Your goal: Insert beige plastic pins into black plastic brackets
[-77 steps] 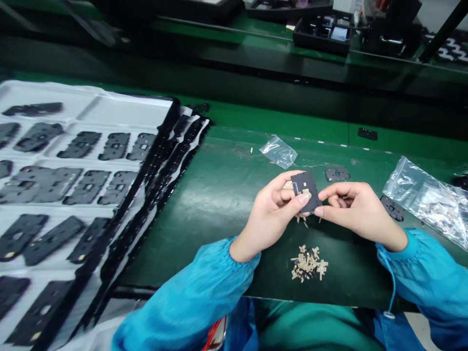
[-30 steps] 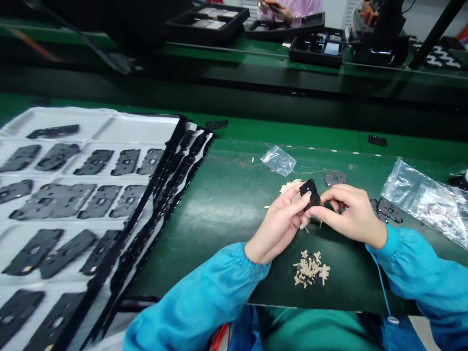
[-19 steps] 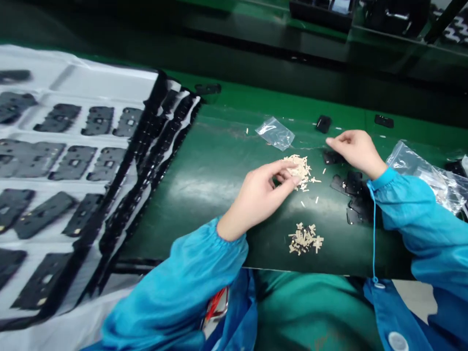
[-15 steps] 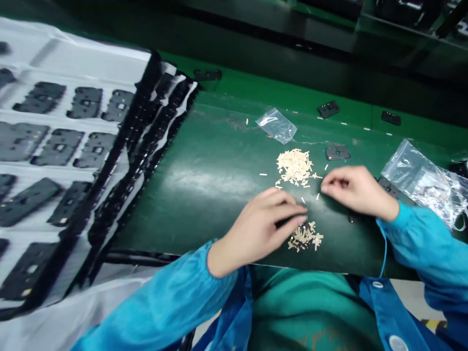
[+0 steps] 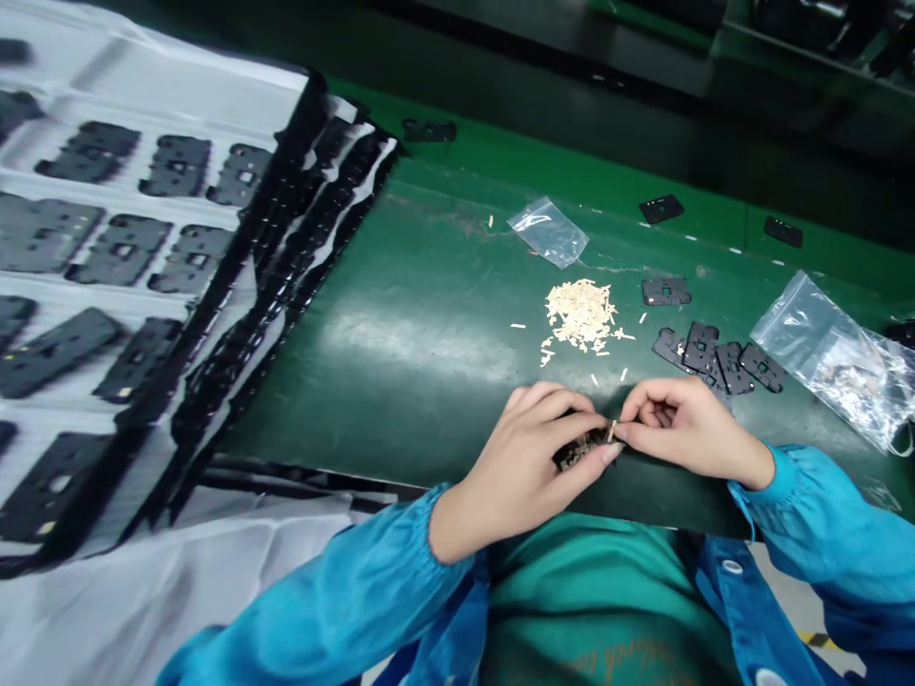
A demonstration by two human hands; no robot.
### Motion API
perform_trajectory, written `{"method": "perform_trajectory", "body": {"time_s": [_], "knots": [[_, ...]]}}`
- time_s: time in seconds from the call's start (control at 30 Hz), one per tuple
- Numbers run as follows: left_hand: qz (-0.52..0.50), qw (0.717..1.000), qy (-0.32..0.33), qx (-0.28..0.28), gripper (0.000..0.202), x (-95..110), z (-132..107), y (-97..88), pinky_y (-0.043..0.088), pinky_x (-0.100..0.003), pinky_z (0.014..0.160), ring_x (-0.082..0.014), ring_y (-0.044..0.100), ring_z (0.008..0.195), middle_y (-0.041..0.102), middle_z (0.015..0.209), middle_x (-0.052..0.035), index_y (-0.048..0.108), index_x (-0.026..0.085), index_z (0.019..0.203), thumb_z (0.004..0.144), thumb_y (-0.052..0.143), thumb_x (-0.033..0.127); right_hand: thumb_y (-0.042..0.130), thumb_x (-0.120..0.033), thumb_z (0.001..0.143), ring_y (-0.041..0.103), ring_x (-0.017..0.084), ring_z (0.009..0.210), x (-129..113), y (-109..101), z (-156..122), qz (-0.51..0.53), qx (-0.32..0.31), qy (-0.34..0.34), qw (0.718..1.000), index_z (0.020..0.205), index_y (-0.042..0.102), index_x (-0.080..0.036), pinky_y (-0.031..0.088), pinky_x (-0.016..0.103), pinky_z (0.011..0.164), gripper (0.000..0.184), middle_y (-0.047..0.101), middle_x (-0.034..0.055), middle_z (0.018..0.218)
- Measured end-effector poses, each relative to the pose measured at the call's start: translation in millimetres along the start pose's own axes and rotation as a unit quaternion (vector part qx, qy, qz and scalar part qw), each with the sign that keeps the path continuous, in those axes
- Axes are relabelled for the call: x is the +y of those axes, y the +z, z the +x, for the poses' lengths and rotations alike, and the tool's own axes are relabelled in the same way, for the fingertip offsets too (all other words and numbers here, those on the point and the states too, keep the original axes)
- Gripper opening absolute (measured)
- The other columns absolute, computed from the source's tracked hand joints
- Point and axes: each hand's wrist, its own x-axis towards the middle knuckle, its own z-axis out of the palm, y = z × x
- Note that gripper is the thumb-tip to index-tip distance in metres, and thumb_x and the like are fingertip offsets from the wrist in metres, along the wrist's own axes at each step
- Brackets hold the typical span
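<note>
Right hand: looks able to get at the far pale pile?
Probably yes: the far pale pile lies uncovered beyond the right hand, with only a few loose strips between. That hand seems to be pinching a small piece, though.

Left of me I see a white compartment tray (image 5: 214, 69), cut off by the view edge, dark plates (image 5: 120, 250) lying in it. Layered black-and-white edges (image 5: 315, 238) run along its right side. Green tabletop (image 5: 372, 381) in front of me, small clear bag (image 5: 548, 232) flat toward the far side. Bigger clear bag (image 5: 836, 354) to my right, contents too blurred to tell. White folded sheet (image 5: 178, 591) lower left.
</note>
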Motion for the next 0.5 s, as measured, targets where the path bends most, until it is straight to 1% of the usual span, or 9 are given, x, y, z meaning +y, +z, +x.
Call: {"method": "perform_trajectory", "body": {"time_s": [0.07, 0.17, 0.3, 0.4, 0.5], "knots": [[-0.064, 0.997, -0.029, -0.023, 0.016, 5.7, 5.1, -0.6, 0.04, -0.037, 0.084, -0.0214, 0.063, 0.091, 0.074, 0.093, -0.0031, 0.074, 0.022, 0.088, 0.098, 0.063, 0.027, 0.071, -0.032, 0.087, 0.036, 0.009, 0.051, -0.6, 1.9, -1.4, 0.069, 0.008, 0.009, 0.998, 0.081, 0.07, -0.017, 0.03, 0.024, 0.049, 0.016, 0.043, -0.0079, 0.056], [-0.105, 0.993, -0.05, -0.024, 0.021, 10.1, 8.6, -3.1, 0.039, -0.035, 0.084, -0.018, 0.061, 0.086, 0.073, 0.088, -0.0007, 0.07, 0.02, 0.083, 0.099, 0.058, 0.021, 0.071, -0.034, 0.087, 0.036, 0.009, 0.052, -0.9, 3.6, -3.3, 0.093, 0.011, 0.005, 0.996, 0.084, 0.072, -0.017, 0.029, 0.024, 0.049, 0.017, 0.044, -0.0071, 0.057], [-0.077, 0.994, -0.047, -0.059, 0.025, 10.5, 7.6, -6.7, 0.034, -0.036, 0.081, -0.0179, 0.058, 0.086, 0.072, 0.085, 0.0008, 0.065, 0.019, 0.078, 0.1, 0.054, 0.018, 0.07, -0.034, 0.088, 0.038, 0.009, 0.053, -0.6, 4.2, -3.6, 0.071, -0.033, 0.013, 0.997, 0.086, 0.073, -0.017, 0.03, 0.024, 0.049, 0.018, 0.048, -0.0057, 0.06], [-0.051, 0.995, -0.041, -0.079, 0.027, 8.8, 6.4, -8.1, 0.032, -0.036, 0.078, -0.0182, 0.056, 0.085, 0.069, 0.082, 0.0006, 0.06, 0.019, 0.079, 0.102, 0.048, 0.018, 0.068, -0.033, 0.089, 0.041, 0.01, 0.056, 0.3, 4.9, -1.9, 0.086, -0.042, 0.028, 0.995, 0.082, 0.071, -0.017, 0.033, 0.025, 0.052, 0.018, 0.05, -0.0047, 0.061], [-0.028, 0.995, -0.028, -0.094, 0.029, 7.1, 6.4, -9.3, 0.031, -0.036, 0.077, -0.0183, 0.054, 0.083, 0.065, 0.079, -0.0001, 0.057, 0.018, 0.08, 0.106, 0.042, 0.021, 0.069, -0.035, 0.089, 0.043, 0.01, 0.057, -0.7, 3.5, 0.1, 0.098, -0.041, 0.024, 0.994, 0.092, 0.07, -0.018, 0.035, 0.024, 0.052, 0.017, 0.054, -0.0044, 0.066]]}}
